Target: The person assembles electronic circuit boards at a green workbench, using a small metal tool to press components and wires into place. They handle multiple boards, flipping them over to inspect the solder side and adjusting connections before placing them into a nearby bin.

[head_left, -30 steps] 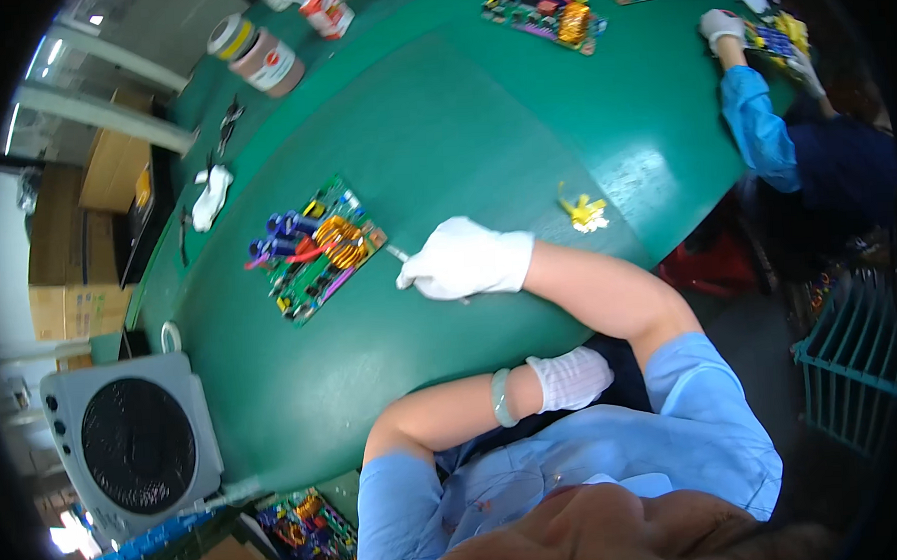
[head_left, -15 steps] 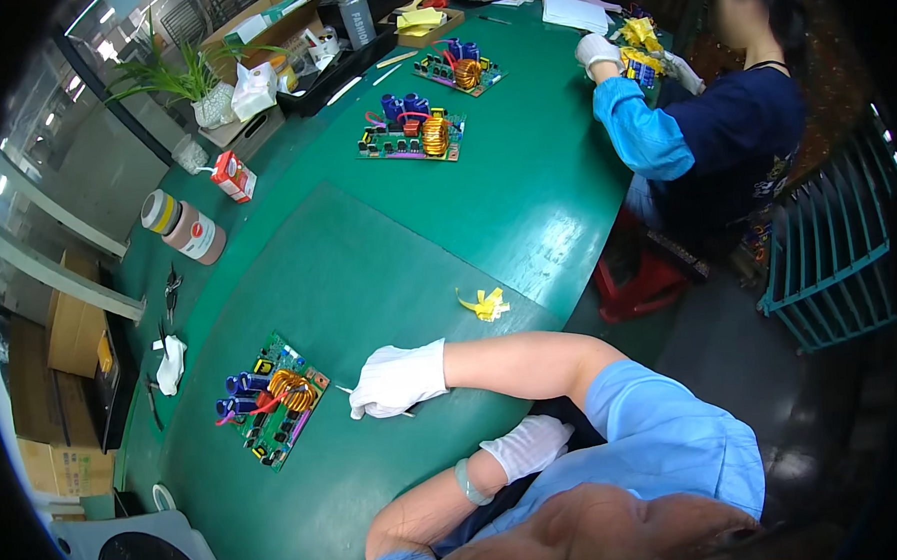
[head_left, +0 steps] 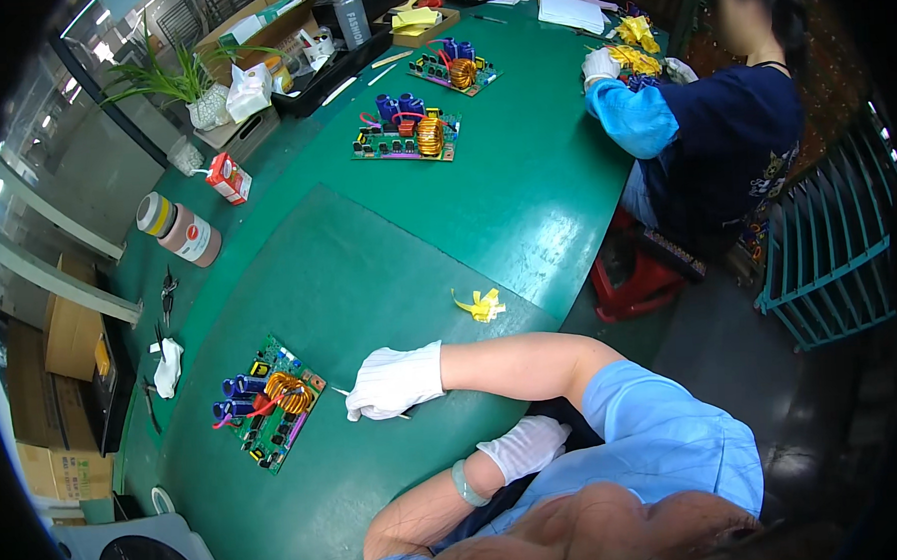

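Note:
My right hand [head_left: 397, 383], in a white glove, is closed round a thin pale stick [head_left: 340, 391] whose two ends poke out of the fist. Just left of that fist lies a green circuit board [head_left: 271, 436] with blue cylinder capacitors, a copper-wound coil [head_left: 289, 392] and red wires; hand and board are apart. My left hand [head_left: 524, 447], also gloved and with a bangle at the wrist, rests low by the table's near edge against my body. Its fingertips are hidden.
Two similar boards [head_left: 402, 140] stand farther up the green table. Yellow tape scraps [head_left: 482, 305] lie beyond my right arm. Pliers [head_left: 168, 297], a bottle [head_left: 190, 237] and a drink carton [head_left: 228, 179] line the left side. A co-worker [head_left: 722, 133] handles yellow-taped parts at the far right.
The whole view has shifted slightly. My hands and the near board keep their places. The co-worker's hands have moved a little over the yellow-taped parts.

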`<state>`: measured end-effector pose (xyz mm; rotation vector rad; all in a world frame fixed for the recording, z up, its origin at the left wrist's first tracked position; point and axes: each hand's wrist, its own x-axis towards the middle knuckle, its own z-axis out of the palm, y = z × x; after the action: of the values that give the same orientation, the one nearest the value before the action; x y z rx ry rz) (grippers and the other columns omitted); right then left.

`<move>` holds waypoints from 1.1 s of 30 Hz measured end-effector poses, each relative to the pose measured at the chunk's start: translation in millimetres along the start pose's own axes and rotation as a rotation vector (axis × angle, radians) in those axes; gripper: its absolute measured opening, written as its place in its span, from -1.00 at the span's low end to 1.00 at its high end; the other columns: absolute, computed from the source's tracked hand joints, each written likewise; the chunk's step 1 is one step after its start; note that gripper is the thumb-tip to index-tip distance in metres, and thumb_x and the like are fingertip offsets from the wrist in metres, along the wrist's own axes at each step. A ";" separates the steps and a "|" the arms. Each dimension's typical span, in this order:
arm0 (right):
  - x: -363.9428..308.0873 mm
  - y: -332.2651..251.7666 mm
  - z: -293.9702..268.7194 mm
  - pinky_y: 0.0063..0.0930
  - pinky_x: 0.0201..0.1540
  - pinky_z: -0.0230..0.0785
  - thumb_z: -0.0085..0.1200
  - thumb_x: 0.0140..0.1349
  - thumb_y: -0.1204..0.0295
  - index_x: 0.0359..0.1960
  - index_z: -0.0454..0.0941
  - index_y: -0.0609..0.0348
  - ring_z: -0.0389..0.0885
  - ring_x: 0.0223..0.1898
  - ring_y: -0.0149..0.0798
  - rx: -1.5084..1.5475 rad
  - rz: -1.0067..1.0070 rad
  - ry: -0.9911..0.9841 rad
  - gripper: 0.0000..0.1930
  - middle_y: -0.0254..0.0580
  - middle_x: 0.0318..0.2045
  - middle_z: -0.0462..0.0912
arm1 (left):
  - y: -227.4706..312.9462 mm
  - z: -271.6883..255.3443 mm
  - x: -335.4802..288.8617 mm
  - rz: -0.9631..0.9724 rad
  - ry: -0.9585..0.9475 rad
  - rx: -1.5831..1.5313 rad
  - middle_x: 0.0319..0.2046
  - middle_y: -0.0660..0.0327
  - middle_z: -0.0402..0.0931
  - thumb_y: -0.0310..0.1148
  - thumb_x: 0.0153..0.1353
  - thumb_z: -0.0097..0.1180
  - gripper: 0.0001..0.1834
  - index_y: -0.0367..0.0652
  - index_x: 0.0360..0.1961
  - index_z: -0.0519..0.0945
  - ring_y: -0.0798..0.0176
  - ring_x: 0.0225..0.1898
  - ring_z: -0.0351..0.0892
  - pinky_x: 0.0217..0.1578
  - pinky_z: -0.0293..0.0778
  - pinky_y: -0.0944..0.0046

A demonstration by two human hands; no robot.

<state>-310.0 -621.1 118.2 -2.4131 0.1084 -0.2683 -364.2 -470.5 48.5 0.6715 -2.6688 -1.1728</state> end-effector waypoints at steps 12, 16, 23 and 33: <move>-1.8 -9.2 -17.0 -0.10 -0.09 0.49 -0.03 0.01 0.40 0.02 0.71 0.10 0.68 -0.24 0.08 0.058 -0.041 -0.196 -0.51 0.07 -0.27 0.74 | -7.2 7.6 0.5 0.022 0.047 -0.050 -0.49 -0.08 0.60 -0.30 0.24 0.06 -0.70 -0.34 -0.18 0.66 -0.14 -0.42 0.62 -0.40 0.51 -0.10; -3.0 -6.0 -15.6 -0.11 -0.13 0.49 -0.02 0.00 0.41 0.01 0.72 0.10 0.68 -0.28 0.08 0.090 -0.036 -0.194 -0.51 0.05 -0.31 0.74 | -0.4 0.6 1.6 0.007 -0.016 -0.021 -0.48 -0.07 0.61 -0.30 0.25 0.07 -0.69 -0.34 -0.17 0.66 -0.13 -0.43 0.63 -0.41 0.52 -0.08; -0.4 -6.9 -17.6 -0.16 -0.28 0.46 0.02 -0.03 0.42 -0.08 0.76 0.11 0.64 -0.42 -0.01 0.269 -0.067 -0.203 -0.56 0.00 -0.42 0.72 | -2.0 -0.2 -1.0 -0.003 -0.021 -0.012 -0.48 -0.07 0.60 -0.31 0.25 0.06 -0.68 -0.34 -0.14 0.66 -0.13 -0.44 0.62 -0.42 0.51 -0.08; 1.4 -1.6 -7.9 -0.19 -0.29 0.47 0.03 -0.03 0.42 -0.13 0.78 0.05 0.64 -0.44 -0.03 0.207 -0.080 -0.224 -0.59 -0.05 -0.45 0.73 | 0.9 -2.3 -0.2 -0.001 -0.012 0.003 -0.50 -0.07 0.60 -0.31 0.25 0.05 -0.70 -0.33 -0.17 0.67 -0.12 -0.45 0.62 -0.44 0.50 -0.07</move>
<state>-310.4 -625.2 125.3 -2.2266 -0.1124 -0.0413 -363.6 -471.4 50.7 0.6684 -2.6812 -1.1768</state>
